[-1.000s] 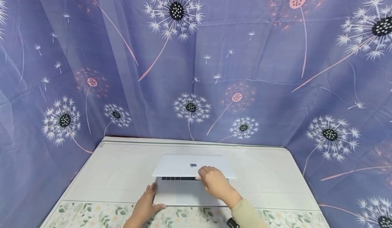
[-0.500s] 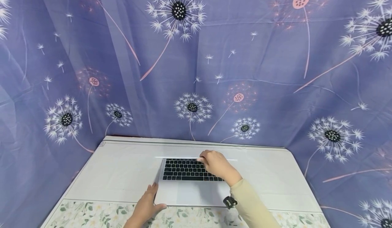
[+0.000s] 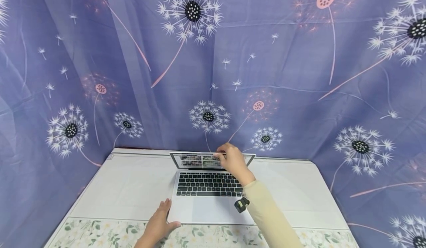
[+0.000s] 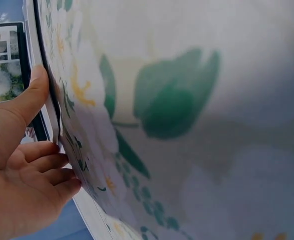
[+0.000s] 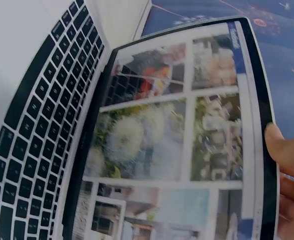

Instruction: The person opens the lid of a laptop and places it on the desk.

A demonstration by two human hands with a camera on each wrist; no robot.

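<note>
A silver laptop (image 3: 213,211) stands on the table with its lid raised, the keyboard (image 3: 209,184) showing and pictures lit on the screen (image 5: 172,120). My right hand (image 3: 233,163) pinches the lid's top edge; in the right wrist view the thumb lies on the dark screen border and the fingers pass behind the lid. At the laptop's front left corner my left hand (image 3: 158,222) rests against the base, fingers along the left side and thumb near the front edge. The left wrist view shows this hand (image 4: 26,165) with relaxed fingers touching the edge.
The table has a white cover (image 3: 126,188) and a floral cloth strip (image 3: 110,235) along the front. A purple dandelion-print curtain (image 3: 186,74) hangs close behind the table and on both sides. A small black device (image 3: 242,205) sits at the right wrist.
My right hand has lifted the laptop's lid from partly lowered to raised, moving up and back. Keyboard and screen have come into view. The left hand has stayed at the corner.
</note>
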